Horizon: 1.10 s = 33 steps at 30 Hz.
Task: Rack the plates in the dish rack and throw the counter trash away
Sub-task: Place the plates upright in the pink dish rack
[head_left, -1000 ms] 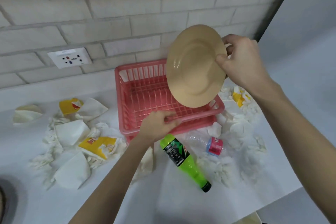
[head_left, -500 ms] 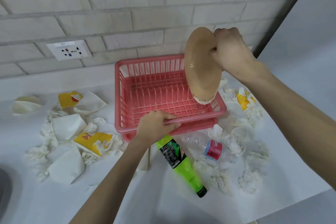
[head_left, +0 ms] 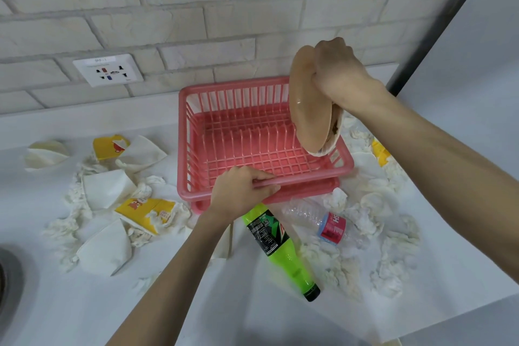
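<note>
A pink dish rack [head_left: 196, 132] stands on the white counter against the brick wall. My right hand [head_left: 337, 73] grips the top edge of a tan plate [head_left: 307, 109], held nearly upright over the rack's right end, its lower rim low inside the rack. My left hand [head_left: 241, 191] clasps the rack's front rim. Trash lies around the rack: a green bottle [head_left: 278, 250], a clear crushed bottle with a red and blue label [head_left: 331, 226], yellow wrappers [head_left: 146, 213], white paper cups [head_left: 104, 247] and crumpled tissues [head_left: 393, 275].
A wall socket [head_left: 108, 70] sits left of the rack. A dark round sink edge [head_left: 7, 275] shows at the far left. The counter's front right corner [head_left: 500, 298] drops off beside the tissues. More cups and wrappers [head_left: 111, 146] lie at the left.
My right hand has turned the plate from facing me to edge-on and lowered it into the rack's right end. My left hand has stayed on the front rim.
</note>
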Tool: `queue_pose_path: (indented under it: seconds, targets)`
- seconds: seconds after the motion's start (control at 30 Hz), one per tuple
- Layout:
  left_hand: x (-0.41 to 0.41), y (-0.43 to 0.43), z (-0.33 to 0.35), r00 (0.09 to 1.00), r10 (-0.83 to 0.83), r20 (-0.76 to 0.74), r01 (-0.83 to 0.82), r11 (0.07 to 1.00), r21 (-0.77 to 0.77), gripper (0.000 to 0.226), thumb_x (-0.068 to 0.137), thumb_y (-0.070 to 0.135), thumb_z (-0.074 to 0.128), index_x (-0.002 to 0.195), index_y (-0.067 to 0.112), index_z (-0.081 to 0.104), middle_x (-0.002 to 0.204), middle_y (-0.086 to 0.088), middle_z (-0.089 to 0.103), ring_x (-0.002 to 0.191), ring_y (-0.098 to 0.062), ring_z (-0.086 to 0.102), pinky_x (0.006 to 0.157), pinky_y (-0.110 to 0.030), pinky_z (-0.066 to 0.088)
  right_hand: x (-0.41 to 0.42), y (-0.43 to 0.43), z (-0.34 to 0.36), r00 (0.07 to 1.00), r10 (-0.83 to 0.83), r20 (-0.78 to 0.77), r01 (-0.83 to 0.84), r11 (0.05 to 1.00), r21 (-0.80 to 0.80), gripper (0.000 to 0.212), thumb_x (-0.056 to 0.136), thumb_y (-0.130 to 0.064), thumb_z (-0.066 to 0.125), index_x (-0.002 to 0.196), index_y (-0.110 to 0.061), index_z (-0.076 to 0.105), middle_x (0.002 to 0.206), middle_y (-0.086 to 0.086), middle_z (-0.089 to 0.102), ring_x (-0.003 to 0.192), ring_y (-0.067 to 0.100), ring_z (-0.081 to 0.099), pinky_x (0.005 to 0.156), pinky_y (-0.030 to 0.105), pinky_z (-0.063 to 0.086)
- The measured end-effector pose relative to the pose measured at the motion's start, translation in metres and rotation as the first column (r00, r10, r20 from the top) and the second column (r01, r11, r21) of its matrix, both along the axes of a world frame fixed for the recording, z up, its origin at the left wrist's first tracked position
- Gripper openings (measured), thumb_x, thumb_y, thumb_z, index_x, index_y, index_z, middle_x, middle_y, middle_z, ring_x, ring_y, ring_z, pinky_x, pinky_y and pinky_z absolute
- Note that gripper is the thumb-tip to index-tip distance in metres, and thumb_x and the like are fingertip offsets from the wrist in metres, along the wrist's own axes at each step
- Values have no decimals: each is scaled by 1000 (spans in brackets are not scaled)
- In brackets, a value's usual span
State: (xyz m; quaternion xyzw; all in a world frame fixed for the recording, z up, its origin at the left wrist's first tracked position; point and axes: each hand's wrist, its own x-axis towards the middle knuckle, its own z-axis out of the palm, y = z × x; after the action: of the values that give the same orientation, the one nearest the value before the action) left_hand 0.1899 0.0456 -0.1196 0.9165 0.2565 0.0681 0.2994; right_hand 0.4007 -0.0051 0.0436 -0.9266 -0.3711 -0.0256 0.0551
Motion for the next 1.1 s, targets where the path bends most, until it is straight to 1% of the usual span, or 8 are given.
queue_pose_path:
  seconds: [0.23, 0.33, 0.37, 0.47, 0.63, 0.73, 0.93, 1.1]
  targets:
    - [0, 0, -1, 1000, 1, 4, -1, 1000, -1, 27, 85, 58, 66, 110, 48, 72, 110, 28, 70, 96, 2, 65, 74, -22, 50, 5, 6, -18, 1000, 27, -14, -27, 999, 19, 28, 91, 10, 41, 116, 6, 53, 121, 25, 49, 111, 36, 51, 76, 31, 36]
    - [0, 0, -2, 1000, 0, 7, 0, 1000, 6, 28, 85, 58, 65, 110, 48, 72, 112, 28, 69, 100, 2, 65, 77, -23, 52, 5, 8, -25, 999, 48, 5, -48, 998, 41, 29, 93, 7, 39, 118, 6, 54, 97, 21, 50, 116, 35, 47, 92, 30, 36]
    - [0, 0, -2, 1000, 1, 7, -1, 1000, 6, 28, 85, 59, 65, 110, 48, 72, 112, 28, 69, 101, 2, 64, 78, -24, 53, 6, 9, -27, 998, 56, 8, -57, 997, 51, 29, 94, 7, 39, 118, 5, 54, 98, 21, 50, 118, 36, 46, 92, 31, 37]
    - [0, 0, -2, 1000, 7, 6, -7, 1000, 3, 29, 85, 60, 65, 110, 49, 71, 112, 29, 69, 101, 1, 64, 81, -27, 54, 8, 12, -29, 998, 64, 17, -65, 997, 48, 26, 93, 5, 41, 116, 4, 55, 118, 25, 51, 119, 37, 46, 78, 34, 38]
    - [-1, 0, -2, 1000, 10, 14, -10, 1000, -2, 28, 85, 59, 65, 110, 49, 72, 110, 29, 69, 98, 1, 65, 80, -29, 55, 7, 14, -33, 992, 102, 77, -103, 995, 15, 26, 93, 7, 41, 115, 5, 54, 116, 24, 55, 115, 40, 48, 75, 36, 35]
    - [0, -1, 0, 1000, 12, 22, -12, 1000, -11, 26, 85, 58, 66, 109, 48, 72, 109, 30, 69, 95, 2, 65, 79, -28, 55, 9, 15, -34, 987, 129, 98, -131, 991, 15, 25, 94, 4, 42, 116, 5, 53, 113, 24, 57, 108, 41, 53, 72, 35, 34]
    - [-2, -1, 1, 999, 1, 33, -1, 1000, -5, 25, 85, 56, 67, 109, 49, 72, 107, 30, 70, 89, 3, 65, 72, -22, 52, 10, 12, -36, 985, 157, 69, -159, 987, 26, 23, 94, -3, 46, 115, 5, 52, 112, 24, 58, 106, 41, 54, 74, 33, 32]
    - [-1, -2, 3, 1000, -4, 23, 4, 1000, -2, 26, 85, 57, 67, 109, 48, 72, 108, 30, 70, 89, 4, 64, 70, -20, 50, 9, 8, -34, 990, 139, 7, -139, 987, 78, 26, 95, -11, 48, 117, 2, 50, 113, 21, 56, 107, 38, 52, 70, 35, 34]
